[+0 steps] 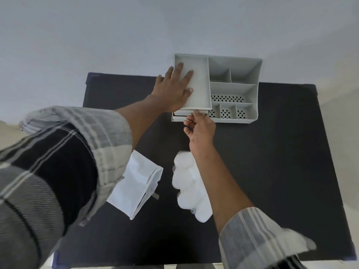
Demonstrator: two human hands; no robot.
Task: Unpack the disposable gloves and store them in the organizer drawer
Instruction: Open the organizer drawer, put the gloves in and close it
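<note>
Opening drawer step, judging by hands. Black table carries grey organizer at far edge. Gloves already unpacked, white heap near middle, beside emptied paper bag. Left hand flat, fingers spread, steadying organizer top. Right hand pinches drawer front. Next: pull drawer out, then fetch gloves.

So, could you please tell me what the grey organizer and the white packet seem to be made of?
The grey compartmented organizer looks like matte moulded plastic: thin rigid walls, perforated floors. The flat white packet seems to be paper, with crisp creased folds, though coated film is possible.
</note>
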